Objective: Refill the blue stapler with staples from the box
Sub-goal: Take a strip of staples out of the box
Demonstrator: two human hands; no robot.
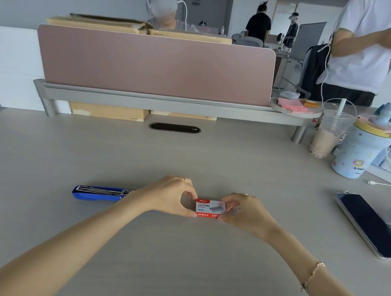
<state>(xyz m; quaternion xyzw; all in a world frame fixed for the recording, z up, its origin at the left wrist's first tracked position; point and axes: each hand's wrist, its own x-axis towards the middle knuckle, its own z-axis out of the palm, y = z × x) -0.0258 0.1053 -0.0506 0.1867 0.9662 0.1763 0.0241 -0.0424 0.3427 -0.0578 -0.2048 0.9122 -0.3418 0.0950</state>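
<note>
The fingers (190,196) of the left hand (168,197) are curled round the left end of the staple box (209,208), thumb below and forefinger arched above, closed on its edge. The fingers (230,204) of the right hand (243,210) pinch the right end of the same small red and white box in the same way, so both hands grip it between them just over the worktop (178,254). The box lies flat, printed face up; whether it is open cannot be told.

Just left of the left fingers, partly behind that wrist, the blue stapler (99,193) lies on the worktop, opened out, with its metal channel showing on top. It is near the box but not touching it.

Well to the right of the right fingers a dark phone (372,224) lies face up at an angle, with a white cable (383,184) beyond it. Further off on that side stand a pale blue bottle (355,152) and a plastic cup of milk tea (326,137) with a straw. Straight beyond the fingers a pink divider panel (153,65) rises at the back of the worktop, with a dark oval cable slot (175,128) below it. A bracelet (312,276) circles the right wrist.
</note>
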